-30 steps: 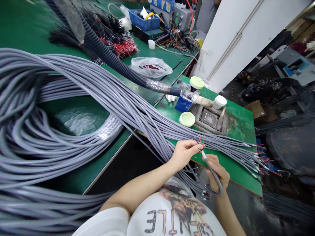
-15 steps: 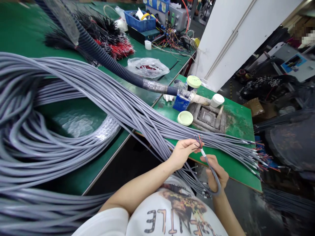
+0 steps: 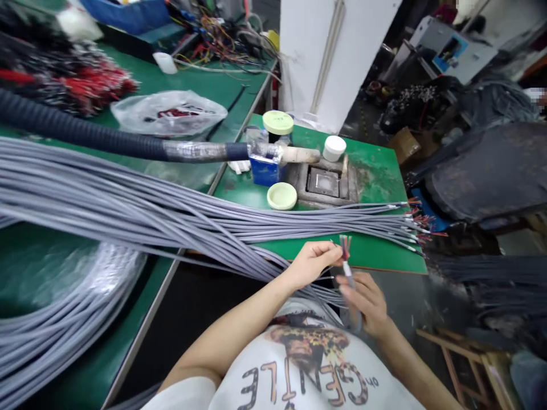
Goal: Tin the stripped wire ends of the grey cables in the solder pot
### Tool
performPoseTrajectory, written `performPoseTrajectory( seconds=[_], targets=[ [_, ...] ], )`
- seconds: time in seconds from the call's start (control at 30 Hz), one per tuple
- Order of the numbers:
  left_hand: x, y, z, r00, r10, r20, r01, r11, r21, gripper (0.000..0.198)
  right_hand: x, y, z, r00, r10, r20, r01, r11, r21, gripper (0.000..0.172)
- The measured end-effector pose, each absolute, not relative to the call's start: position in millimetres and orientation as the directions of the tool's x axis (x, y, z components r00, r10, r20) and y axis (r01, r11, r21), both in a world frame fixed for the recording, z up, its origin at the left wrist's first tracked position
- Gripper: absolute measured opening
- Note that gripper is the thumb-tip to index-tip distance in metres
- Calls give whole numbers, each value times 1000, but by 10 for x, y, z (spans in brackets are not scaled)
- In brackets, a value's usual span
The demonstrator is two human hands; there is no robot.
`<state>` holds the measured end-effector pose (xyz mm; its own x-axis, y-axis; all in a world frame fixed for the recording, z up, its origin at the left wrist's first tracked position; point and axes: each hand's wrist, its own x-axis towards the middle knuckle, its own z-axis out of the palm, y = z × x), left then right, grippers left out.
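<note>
My left hand (image 3: 315, 263) pinches the thin coloured wires (image 3: 345, 246) fanned out at the stripped end of a grey multi-core cable (image 3: 347, 275). The wires point upward, red and dark ones among them, and a white band sits just below them. My right hand (image 3: 366, 302) is lower down, its fingers curled about the grey cable; motion blurs the fingertips. Just beyond my hands, a thick bundle of similar grey cables (image 3: 256, 223) lies across the bench, with stripped, coloured ends (image 3: 421, 222) at the right.
A dirty square solder pot (image 3: 327, 182) stands behind the bundle beside a ribbed hose (image 3: 141, 143). Around it are a pale green lid (image 3: 282, 196), a white-lidded jar (image 3: 334, 148) and a blue box (image 3: 265, 171). A clear plastic bag (image 3: 171, 113) lies farther left.
The view has swung to the right, so the bench things sit farther left. My left hand still pinches the wires; my right-hand fingers have shifted along the cable.
</note>
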<state>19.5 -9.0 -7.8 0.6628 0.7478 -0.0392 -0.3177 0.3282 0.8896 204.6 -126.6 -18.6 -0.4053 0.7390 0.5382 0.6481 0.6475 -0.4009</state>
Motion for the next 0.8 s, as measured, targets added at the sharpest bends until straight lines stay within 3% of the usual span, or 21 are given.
performPoseTrajectory(
  seconds=[0.07, 0.1, 0.17, 0.23, 0.3, 0.4, 0.63, 0.8],
  targets=[
    [213, -39, -116, 605, 788, 113, -149, -28, 988, 26, 2357, -1591, -249, -270, 847, 458, 842, 439, -315, 55],
    [218, 5, -143, 574, 791, 213, -54, -223, 973, 26, 2499, -1756, -281, -193, 909, 370, 917, 301, -262, 53],
    [242, 115, -198, 536, 753, 382, 146, -528, 837, 24, 2691, -2029, -332, -21, 984, 179, 978, 57, -199, 49],
    [307, 219, -238, 542, 708, 453, 334, -676, 656, 24, 2718, -2167, -364, 58, 998, 31, 967, -48, -252, 46],
    [408, 279, -250, 570, 682, 458, 472, -728, 497, 23, 2604, -2146, -380, 46, 998, -37, 920, -57, -388, 41],
    [536, 292, -226, 633, 655, 413, 542, -756, 367, 22, 2341, -1914, -377, -8, 999, -49, 811, -22, -585, 35],
    [362, 447, -173, 531, 753, 388, 670, -654, 350, 18, 2038, -1420, -278, -54, 982, -181, 570, -118, -813, 28],
    [279, 480, -51, 541, 745, 391, 640, -666, 383, 15, 1806, -1060, -274, -104, 964, -245, 194, -222, -956, 30]
  ],
)
